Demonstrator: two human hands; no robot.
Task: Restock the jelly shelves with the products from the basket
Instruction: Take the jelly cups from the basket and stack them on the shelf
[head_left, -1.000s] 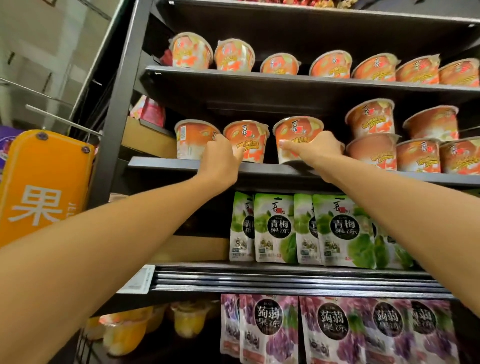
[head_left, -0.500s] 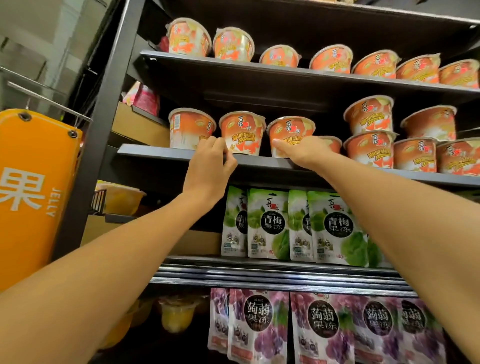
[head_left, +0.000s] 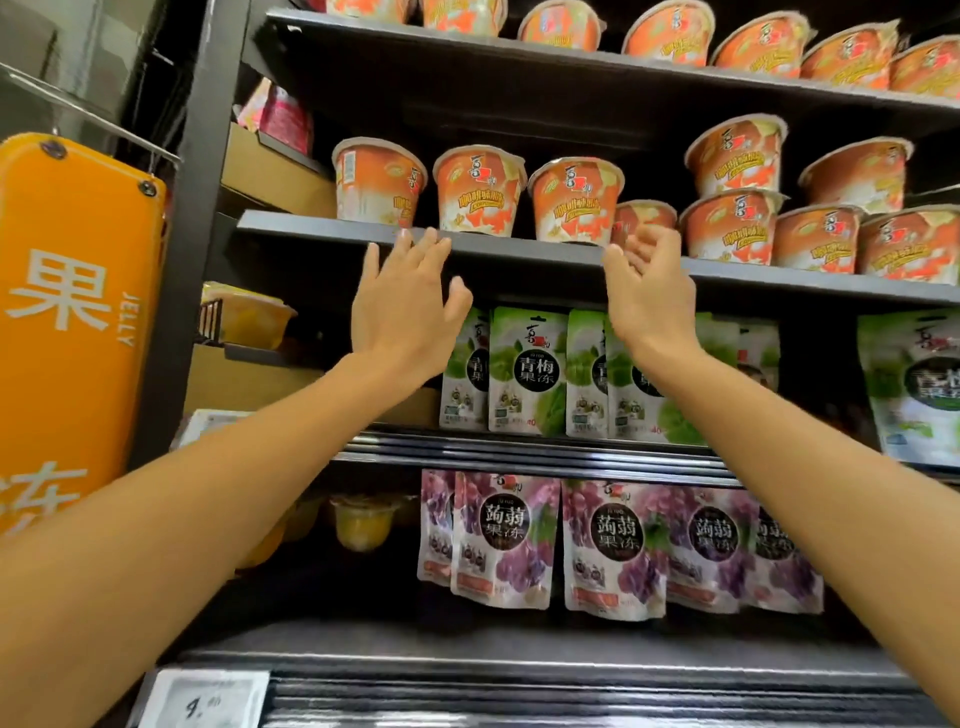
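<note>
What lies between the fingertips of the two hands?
Head view: only the dark grey metal shelf edge, bare, between the left hand and right hand.

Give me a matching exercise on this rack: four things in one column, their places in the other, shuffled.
Things
1. orange cups
2. green pouches
3. purple pouches
4. price tag

Places
A. lowest hanging row
B. standing on a shelf
C. lower left corner of the view
D. hanging row just below the cups

Pairs: 1-B, 2-D, 3-A, 4-C
</note>
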